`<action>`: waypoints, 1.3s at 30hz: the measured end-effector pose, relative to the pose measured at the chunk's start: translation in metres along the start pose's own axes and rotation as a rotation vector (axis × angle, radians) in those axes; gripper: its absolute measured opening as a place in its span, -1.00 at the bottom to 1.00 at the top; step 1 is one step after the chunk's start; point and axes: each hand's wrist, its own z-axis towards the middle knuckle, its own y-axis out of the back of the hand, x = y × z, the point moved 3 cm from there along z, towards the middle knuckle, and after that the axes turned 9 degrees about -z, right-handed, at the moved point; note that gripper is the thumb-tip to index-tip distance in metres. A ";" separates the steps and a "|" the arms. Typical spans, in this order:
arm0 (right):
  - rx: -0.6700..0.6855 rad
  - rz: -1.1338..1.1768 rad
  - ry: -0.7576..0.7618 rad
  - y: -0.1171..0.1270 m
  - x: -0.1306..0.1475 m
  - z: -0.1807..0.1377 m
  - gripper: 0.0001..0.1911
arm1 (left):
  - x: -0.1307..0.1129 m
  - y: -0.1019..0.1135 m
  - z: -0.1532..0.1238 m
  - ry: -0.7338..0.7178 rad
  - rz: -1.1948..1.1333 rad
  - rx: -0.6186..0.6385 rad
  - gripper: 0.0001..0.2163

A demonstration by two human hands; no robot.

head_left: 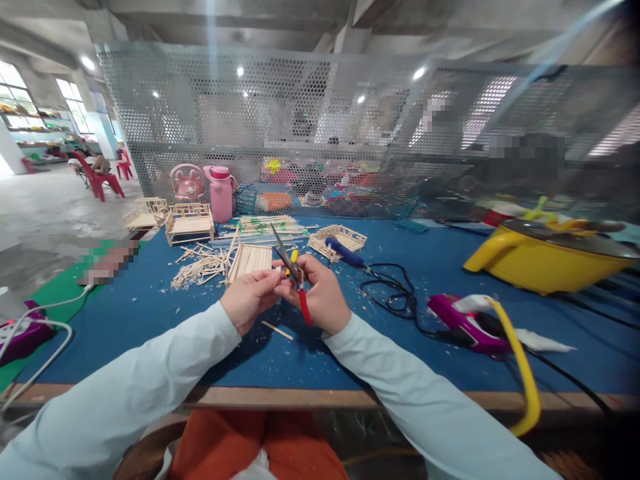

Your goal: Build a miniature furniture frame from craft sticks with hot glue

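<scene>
My right hand [327,297] is closed around a pair of scissors [304,305] with a red handle; the dark blades point up and away. A small yellow part [295,255] shows beside the blades, and I cannot tell what it belongs to. My left hand [250,298] meets the right one, its fingertips pinched on a small pale bit that is mostly hidden. Just beyond the hands sits a panel of wooden sticks [250,261] with taller sticks at its side. One loose stick [277,330] lies on the blue mat below the hands.
Behind are cut stick scraps [200,267], small stick-built furniture models [190,223], a stick frame [345,240] and a blue glue gun [344,252] with a black cord. A purple power strip [470,327] and yellow pot [555,257] stand right. A perforated metal screen [310,133] rises behind.
</scene>
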 end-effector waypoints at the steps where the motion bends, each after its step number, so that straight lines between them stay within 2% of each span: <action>1: -0.003 0.003 -0.003 0.000 0.000 0.000 -0.69 | 0.000 0.000 0.000 -0.007 0.010 0.008 -0.85; 11: -0.026 0.062 -0.008 -0.002 -0.001 -0.001 -0.67 | -0.013 0.009 0.008 -0.069 0.216 0.035 -0.76; 17: 0.020 0.157 -0.031 -0.005 -0.001 -0.001 -0.66 | -0.015 0.009 0.007 -0.055 0.260 0.044 -0.67; 21: 0.037 0.196 -0.048 -0.006 0.002 -0.001 -0.65 | -0.016 0.007 0.007 -0.106 0.240 0.025 -0.65; 24: -0.069 0.238 -0.060 0.000 0.002 0.002 -0.68 | -0.018 0.008 0.008 -0.195 0.207 -0.020 -0.66; 26: -0.173 0.259 -0.106 0.005 -0.001 0.003 -0.71 | -0.019 0.011 0.010 -0.242 0.196 -0.056 -0.67; 28: -0.212 0.281 -0.172 0.006 -0.005 0.004 -0.71 | -0.018 0.013 0.011 -0.272 0.199 -0.075 -0.69; 33: -0.076 0.321 -0.267 -0.008 -0.003 0.001 -0.62 | -0.012 0.015 0.009 -0.307 0.217 -0.115 -0.72; 39: -0.060 0.365 -0.304 -0.013 0.001 0.000 -0.63 | -0.006 0.010 0.006 -0.316 0.177 -0.071 -0.69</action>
